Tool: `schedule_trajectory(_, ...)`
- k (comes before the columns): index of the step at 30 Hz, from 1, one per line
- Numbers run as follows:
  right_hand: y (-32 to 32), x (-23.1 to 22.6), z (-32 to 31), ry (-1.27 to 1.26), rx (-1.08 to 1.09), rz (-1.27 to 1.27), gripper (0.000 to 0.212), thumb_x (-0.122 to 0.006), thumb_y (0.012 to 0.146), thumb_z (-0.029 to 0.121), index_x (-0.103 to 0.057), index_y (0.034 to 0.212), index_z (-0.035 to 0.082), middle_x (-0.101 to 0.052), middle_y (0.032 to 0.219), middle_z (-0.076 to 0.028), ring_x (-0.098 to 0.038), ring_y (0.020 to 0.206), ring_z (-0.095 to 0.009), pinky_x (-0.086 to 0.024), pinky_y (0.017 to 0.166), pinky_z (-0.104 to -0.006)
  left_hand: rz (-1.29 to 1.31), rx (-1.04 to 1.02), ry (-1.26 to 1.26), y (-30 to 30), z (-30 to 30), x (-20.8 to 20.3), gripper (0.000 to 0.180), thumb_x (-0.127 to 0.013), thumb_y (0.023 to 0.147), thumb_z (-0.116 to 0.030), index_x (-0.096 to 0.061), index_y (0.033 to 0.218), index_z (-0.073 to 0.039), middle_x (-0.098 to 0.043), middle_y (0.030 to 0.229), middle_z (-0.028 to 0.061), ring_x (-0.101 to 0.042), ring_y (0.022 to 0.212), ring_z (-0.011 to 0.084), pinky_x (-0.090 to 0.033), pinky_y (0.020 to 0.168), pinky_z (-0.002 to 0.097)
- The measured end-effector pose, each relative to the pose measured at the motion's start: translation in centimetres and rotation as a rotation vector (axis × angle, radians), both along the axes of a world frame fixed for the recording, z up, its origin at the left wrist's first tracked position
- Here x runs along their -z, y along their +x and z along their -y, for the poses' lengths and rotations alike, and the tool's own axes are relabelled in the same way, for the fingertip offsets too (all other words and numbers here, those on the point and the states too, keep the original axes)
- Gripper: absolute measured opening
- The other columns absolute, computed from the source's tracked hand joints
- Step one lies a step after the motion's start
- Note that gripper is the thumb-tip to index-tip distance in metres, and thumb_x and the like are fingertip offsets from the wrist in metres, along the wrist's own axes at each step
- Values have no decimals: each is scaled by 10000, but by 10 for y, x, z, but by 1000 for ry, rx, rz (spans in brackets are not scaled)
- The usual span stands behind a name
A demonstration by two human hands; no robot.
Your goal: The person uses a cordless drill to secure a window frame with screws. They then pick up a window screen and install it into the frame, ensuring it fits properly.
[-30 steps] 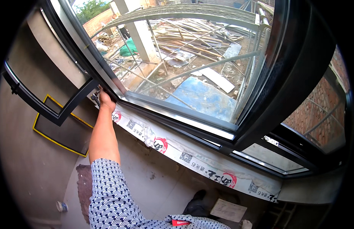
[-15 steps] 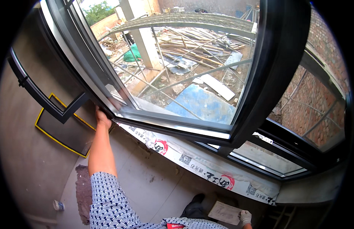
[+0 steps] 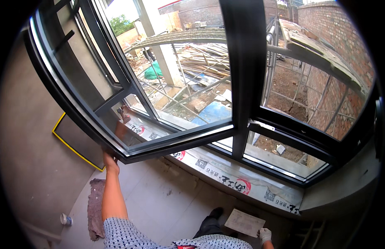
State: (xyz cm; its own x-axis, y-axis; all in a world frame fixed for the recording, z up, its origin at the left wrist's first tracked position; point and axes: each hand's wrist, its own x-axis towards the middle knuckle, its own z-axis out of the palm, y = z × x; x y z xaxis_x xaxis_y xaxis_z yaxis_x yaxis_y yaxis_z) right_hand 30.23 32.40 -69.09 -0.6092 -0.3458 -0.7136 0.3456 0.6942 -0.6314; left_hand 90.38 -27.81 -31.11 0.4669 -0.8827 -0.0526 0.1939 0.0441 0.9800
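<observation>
A dark-framed glass window sash (image 3: 180,143) stands swung into the room, tilted across my view. My bare left hand (image 3: 111,164) grips its lower corner from below, with some fingers hidden behind the frame. Through the glass, part of the hand's reflection shows. At the lower right, my right hand (image 3: 265,235) wears a pale glove and is closed at the edge of a flat, pale rectangular board (image 3: 244,223). How the fingers meet the board is partly hidden.
A printed protective film covers the sill (image 3: 217,176) beneath the fixed window frame (image 3: 241,145). A yellow-edged dark panel (image 3: 78,143) is at the left wall. A brown rag (image 3: 95,207) and a small white cup (image 3: 66,219) sit on the floor. Outside are scaffolding and timber.
The sash has swung further into the room, toward me, with my left hand still at its lower corner. My view has shifted somewhat. The right hand stays by the board.
</observation>
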Motion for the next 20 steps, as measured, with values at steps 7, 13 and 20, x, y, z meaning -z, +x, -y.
schedule_trajectory(7,-20,21,-61,66,-171,-223,300,-631,878,298,-766,877,30,-745,767,-133,-717,721,-212,-567,700,-364,296,-17,-147,-5,-149,-3,487,-453,1061,-352,-523,1456,-75,-592,1389,45,-575,1226,177,-424,1054,340)
schedule_trajectory(13,-15,-32,-53,138,-276,-326,343,-609,869,373,-776,953,86,-734,957,-212,-726,937,-365,-561,844,-432,856,-115,-228,-47,-276,-24,307,-539,996,-169,-675,1130,72,-731,1066,184,-651,950,270,-498,895,371)
schedule_trajectory(20,29,-103,-14,2,-298,-535,326,-628,926,355,-757,887,58,-750,804,-131,-722,764,-248,-558,729,-368,1218,-93,-459,-102,-367,-47,314,-535,1034,-217,-697,1209,-11,-732,1110,227,-699,1066,368,-519,899,415)
